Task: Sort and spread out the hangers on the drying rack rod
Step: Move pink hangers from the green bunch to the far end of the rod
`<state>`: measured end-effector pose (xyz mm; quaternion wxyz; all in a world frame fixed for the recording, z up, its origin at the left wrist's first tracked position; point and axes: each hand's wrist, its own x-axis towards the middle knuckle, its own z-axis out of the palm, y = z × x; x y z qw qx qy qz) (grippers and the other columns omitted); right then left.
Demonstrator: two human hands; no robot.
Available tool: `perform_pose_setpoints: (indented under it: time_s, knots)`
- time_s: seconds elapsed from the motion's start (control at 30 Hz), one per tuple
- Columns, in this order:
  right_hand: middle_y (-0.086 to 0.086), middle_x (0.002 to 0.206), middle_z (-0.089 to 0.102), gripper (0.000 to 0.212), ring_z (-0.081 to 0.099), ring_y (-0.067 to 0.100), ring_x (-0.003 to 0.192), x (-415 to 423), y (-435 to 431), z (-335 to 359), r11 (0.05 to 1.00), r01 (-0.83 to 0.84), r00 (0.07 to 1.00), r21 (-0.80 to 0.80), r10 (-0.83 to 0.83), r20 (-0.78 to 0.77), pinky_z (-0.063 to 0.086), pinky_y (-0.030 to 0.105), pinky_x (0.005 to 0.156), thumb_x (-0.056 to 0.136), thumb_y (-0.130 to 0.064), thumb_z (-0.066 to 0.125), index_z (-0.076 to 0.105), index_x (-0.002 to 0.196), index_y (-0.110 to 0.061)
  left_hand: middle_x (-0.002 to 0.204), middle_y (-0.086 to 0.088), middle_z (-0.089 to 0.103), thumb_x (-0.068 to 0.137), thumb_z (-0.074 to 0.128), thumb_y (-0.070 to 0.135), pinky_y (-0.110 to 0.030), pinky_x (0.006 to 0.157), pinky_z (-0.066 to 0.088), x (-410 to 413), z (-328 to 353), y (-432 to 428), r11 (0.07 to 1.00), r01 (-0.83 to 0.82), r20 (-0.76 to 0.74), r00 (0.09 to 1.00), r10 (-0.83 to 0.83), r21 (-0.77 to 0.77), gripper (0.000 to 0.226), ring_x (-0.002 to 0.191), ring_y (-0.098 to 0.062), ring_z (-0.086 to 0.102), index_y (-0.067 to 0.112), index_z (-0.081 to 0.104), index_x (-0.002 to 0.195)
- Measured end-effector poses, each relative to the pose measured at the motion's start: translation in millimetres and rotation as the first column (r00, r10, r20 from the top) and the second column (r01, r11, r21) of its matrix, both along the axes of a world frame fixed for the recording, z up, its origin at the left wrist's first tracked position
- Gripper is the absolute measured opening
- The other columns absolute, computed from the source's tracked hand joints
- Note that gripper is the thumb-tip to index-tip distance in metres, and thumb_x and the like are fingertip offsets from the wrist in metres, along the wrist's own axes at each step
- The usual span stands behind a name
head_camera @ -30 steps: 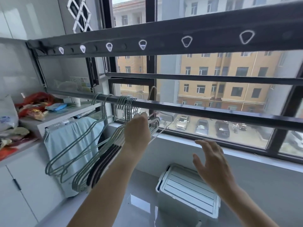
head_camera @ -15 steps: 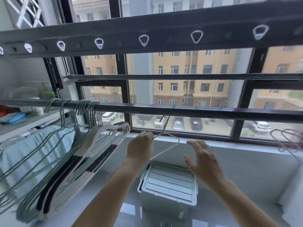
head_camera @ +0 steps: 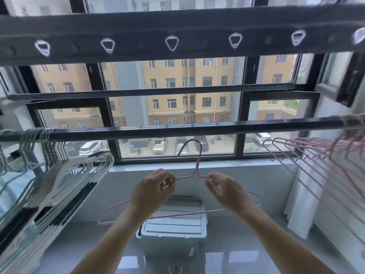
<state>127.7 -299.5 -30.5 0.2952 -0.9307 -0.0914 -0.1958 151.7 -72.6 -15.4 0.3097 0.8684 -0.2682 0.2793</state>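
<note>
A pink hanger [head_camera: 198, 164] is pinched at both shoulders by left hand [head_camera: 152, 192] and right hand [head_camera: 224, 189], hook below the rod [head_camera: 177, 129]. Bunched at left are pale hangers [head_camera: 65, 175], at right pink hangers [head_camera: 316, 152].

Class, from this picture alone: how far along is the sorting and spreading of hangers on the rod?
Done: pink hangers grouped at the right of the rod, green and white hangers at its left. In hand: left hand and right hand pinch one pink hanger below the rod, unhung. Left: hang it; both groups are bunched, not spread.
</note>
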Motion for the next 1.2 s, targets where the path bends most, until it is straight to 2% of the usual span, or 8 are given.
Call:
perform_pose_setpoints:
  time_s: [0.1, 0.27, 0.47, 0.6, 0.7, 0.77, 0.87, 1.2]
  knots:
    - [-0.007, 0.065, 0.057, 0.02, 0.054, 0.014, 0.058, -11, -9, 1, 1.0, 0.006, 0.996, -0.019, -0.004, 0.087, 0.041, 0.026, 0.057, 0.092, -0.029, 0.051, 0.063, 0.087, -0.014, 0.076, 0.018, 0.062, 0.08, 0.052, 0.042, -0.024, 0.053, 0.053, 10, -4, -11, 0.993, 0.115, 0.023, 0.993, -0.114, -0.035, 0.019, 0.06, 0.003, 0.059, 0.029, 0.066, 0.083]
    - [-0.009, 0.059, 0.053, 0.034, 0.054, 0.019, 0.054, -29, -31, 11, 0.993, 0.115, 0.977, -0.029, -0.108, 0.185, 0.043, 0.029, 0.054, 0.086, -0.041, 0.041, 0.066, 0.085, -0.018, 0.081, 0.007, 0.064, 0.083, 0.058, 0.029, -0.023, 0.063, 0.052, 23, -3, -43, 0.94, 0.3, 0.066, 0.954, -0.293, -0.164, 0.016, 0.071, -0.002, 0.06, 0.018, 0.069, 0.086]
    - [-0.003, 0.053, 0.059, 0.043, 0.057, 0.022, 0.049, -56, -65, 23, 0.97, 0.242, 0.929, 0.031, -0.241, 0.281, 0.05, 0.033, 0.05, 0.084, -0.051, 0.035, 0.066, 0.082, -0.021, 0.085, 0.013, 0.063, 0.082, 0.062, 0.024, -0.024, 0.07, 0.054, 32, 9, -98, 0.882, 0.402, 0.13, 0.915, -0.381, -0.244, 0.011, 0.077, -0.003, 0.063, 0.018, 0.07, 0.088]
    - [-0.003, 0.048, 0.055, 0.038, 0.054, 0.019, 0.043, -83, -93, 41, 0.944, 0.324, 0.872, 0.061, -0.323, 0.368, 0.045, 0.028, 0.044, 0.088, -0.045, 0.041, 0.066, 0.079, -0.019, 0.086, 0.01, 0.066, 0.082, 0.065, 0.022, -0.016, 0.075, 0.05, 29, 30, -149, 0.884, 0.42, 0.183, 0.904, -0.386, -0.206, 0.01, 0.079, -0.005, 0.063, 0.017, 0.071, 0.088]
    - [-0.011, 0.047, 0.049, 0.023, 0.048, 0.005, 0.042, -95, -119, 53, 0.917, 0.388, 0.829, 0.087, -0.389, 0.402, 0.038, 0.017, 0.043, 0.091, -0.028, 0.055, 0.066, 0.076, -0.014, 0.089, 0.008, 0.07, 0.082, 0.064, 0.026, -0.026, 0.079, 0.05, 21, 51, -192, 0.892, 0.409, 0.187, 0.908, -0.376, -0.192, 0.011, 0.083, -0.008, 0.064, 0.022, 0.072, 0.088]
    - [-0.013, 0.047, 0.047, 0.024, 0.048, 0.007, 0.044, -96, -138, 59, 0.891, 0.44, 0.808, 0.113, -0.447, 0.383, 0.039, 0.022, 0.044, 0.09, -0.023, 0.056, 0.063, 0.07, -0.012, 0.092, 0.007, 0.072, 0.085, 0.061, 0.029, -0.026, 0.081, 0.049, 17, 62, -220, 0.904, 0.391, 0.106, 0.92, -0.378, -0.174, 0.013, 0.085, -0.009, 0.065, 0.023, 0.071, 0.091]
    - [0.002, 0.057, 0.061, 0.027, 0.058, 0.021, 0.054, -94, -162, 62, 0.855, 0.499, 0.802, 0.142, -0.518, 0.299, 0.049, 0.033, 0.053, 0.092, -0.025, 0.054, 0.065, 0.073, -0.008, 0.102, 0.008, 0.07, 0.087, 0.057, 0.031, -0.021, 0.081, 0.044, 17, 65, -256, 0.923, 0.361, -0.001, 0.931, -0.364, -0.137, 0.018, 0.094, -0.009, 0.063, 0.024, 0.07, 0.098]
    - [0.011, 0.066, 0.067, 0.035, 0.061, 0.024, 0.057, -77, -187, 68, 0.791, 0.596, 0.777, 0.134, -0.611, 0.151, 0.05, 0.03, 0.059, 0.094, -0.024, 0.046, 0.057, 0.063, -0.011, 0.108, 0.005, 0.068, 0.088, 0.056, 0.03, -0.023, 0.076, 0.043, 17, 60, -313, 0.936, 0.318, -0.155, 0.927, -0.341, -0.152, 0.023, 0.097, -0.013, 0.061, 0.024, 0.066, 0.108]
